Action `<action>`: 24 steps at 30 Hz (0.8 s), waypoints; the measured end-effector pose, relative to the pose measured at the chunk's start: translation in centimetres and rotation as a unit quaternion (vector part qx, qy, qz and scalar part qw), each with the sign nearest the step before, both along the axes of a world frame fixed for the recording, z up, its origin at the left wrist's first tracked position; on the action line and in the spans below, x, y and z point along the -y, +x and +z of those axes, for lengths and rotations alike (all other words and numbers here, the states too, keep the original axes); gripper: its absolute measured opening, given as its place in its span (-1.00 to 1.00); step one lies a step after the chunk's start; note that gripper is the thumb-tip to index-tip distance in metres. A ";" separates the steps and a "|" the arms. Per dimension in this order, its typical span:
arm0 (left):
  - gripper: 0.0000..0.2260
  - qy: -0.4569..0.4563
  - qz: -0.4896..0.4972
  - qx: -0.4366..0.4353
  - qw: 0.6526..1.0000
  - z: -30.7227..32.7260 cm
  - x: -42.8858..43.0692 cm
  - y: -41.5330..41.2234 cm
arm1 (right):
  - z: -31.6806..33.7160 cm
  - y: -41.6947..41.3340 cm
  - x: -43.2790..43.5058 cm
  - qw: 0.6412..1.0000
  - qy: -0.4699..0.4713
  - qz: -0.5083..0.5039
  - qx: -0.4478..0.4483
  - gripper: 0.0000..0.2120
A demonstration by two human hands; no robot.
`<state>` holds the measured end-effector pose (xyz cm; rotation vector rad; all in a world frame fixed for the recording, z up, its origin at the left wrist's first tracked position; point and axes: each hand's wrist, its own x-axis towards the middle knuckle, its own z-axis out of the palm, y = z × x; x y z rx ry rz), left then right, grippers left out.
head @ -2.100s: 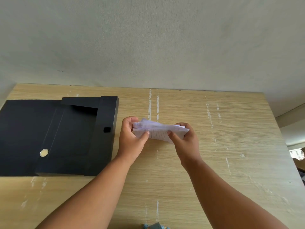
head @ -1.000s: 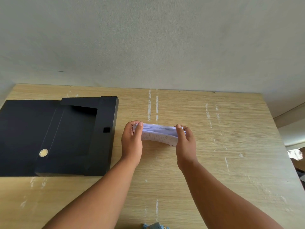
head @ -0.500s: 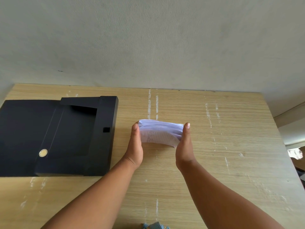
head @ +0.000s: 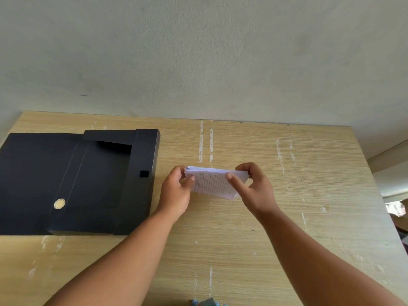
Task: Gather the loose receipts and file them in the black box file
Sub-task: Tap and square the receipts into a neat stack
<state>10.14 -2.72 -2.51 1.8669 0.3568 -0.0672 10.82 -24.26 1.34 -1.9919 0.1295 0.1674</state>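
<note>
White, line-printed receipts [head: 212,182] stacked together, pinched at both ends; the black box file [head: 92,184] lies open, left of that grip.

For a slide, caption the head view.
Both hands, left and right, hold a stack of receipts beside the open black box file.

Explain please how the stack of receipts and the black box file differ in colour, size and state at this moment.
The stack of receipts is white with printed lines; the black box file is plain black. The stack is small, the file far larger. The stack is held between the left hand and the right hand; the file lies open and untouched. Both are over the same wooden table.
</note>
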 end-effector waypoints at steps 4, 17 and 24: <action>-0.87 0.019 -0.009 0.000 1.000 0.3 -0.4 0.2 | 2.3 1.8 0.3 0.970 -0.181 0.133 0.094 -0.58; -0.32 0.039 0.047 0.058 0.996 4.1 -0.1 1.3 | 4.0 3.7 -2.0 0.980 -0.127 0.150 -0.018 -0.80; -0.80 -0.110 -0.011 0.041 0.993 5.3 0.3 2.1 | 2.8 1.3 -2.3 0.982 0.188 0.003 -0.034 -0.79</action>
